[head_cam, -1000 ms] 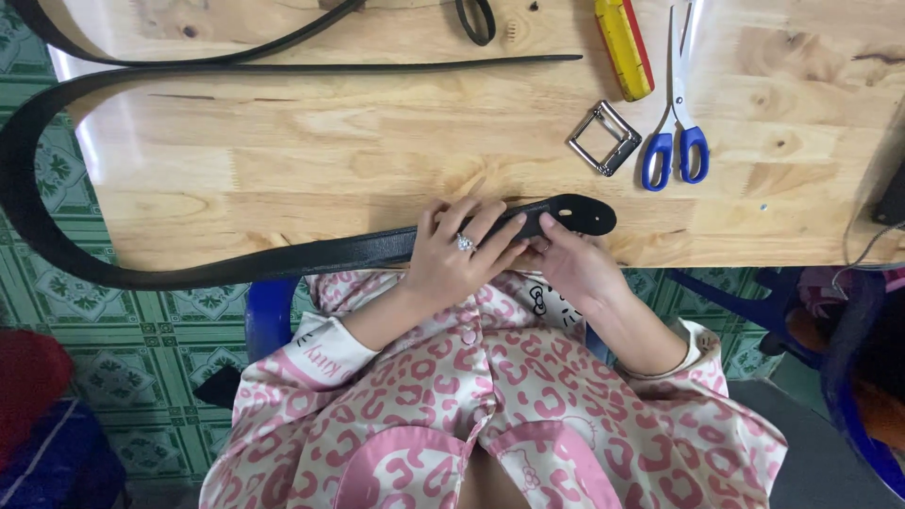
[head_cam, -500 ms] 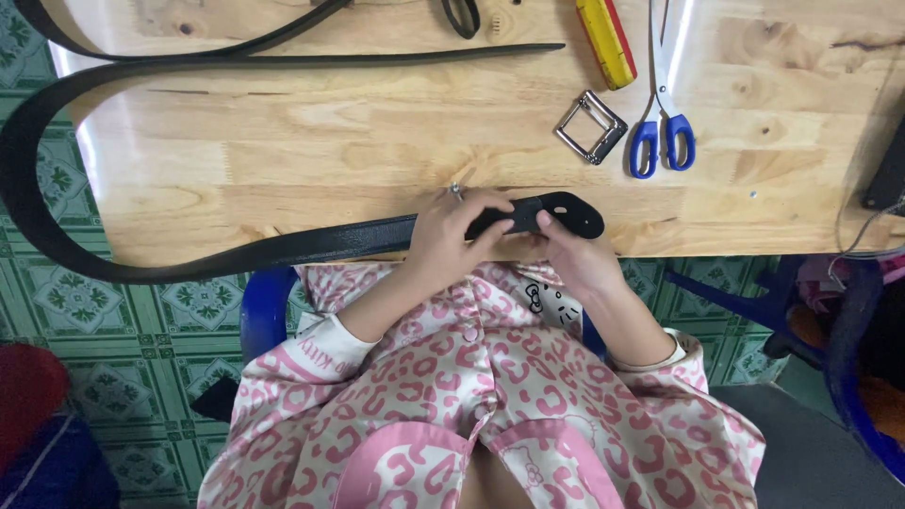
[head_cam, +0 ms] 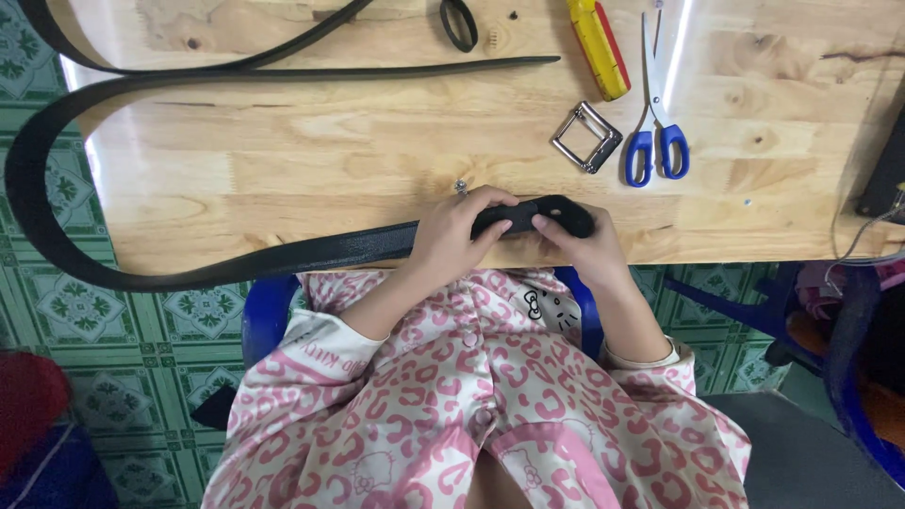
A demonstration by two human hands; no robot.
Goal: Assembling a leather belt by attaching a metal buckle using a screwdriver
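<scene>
A pale wooden table (head_cam: 283, 179) fills the upper part of the view, its near edge just above the lap of a person in pink patterned sleeves. A long black leather belt (head_cam: 311, 254) runs along that near edge, loops off the table to the left over the green tiled floor (head_cam: 141, 330), and comes back across the far side of the top. Its rounded end lies at the table's front edge, between the two hands. The left hand (head_cam: 452, 236) lies over the strap with fingers curled down and closed on it, a ring showing on one finger. The right hand (head_cam: 580, 250) pinches the belt tip between thumb and fingers, though how firmly is hard to judge from above. Farther back, well apart from the hands, lie blue-handled scissors (head_cam: 657, 132), a yellow and red utility knife (head_cam: 598, 47), a square metal buckle (head_cam: 586, 138) and a small black belt loop (head_cam: 458, 24).
</scene>
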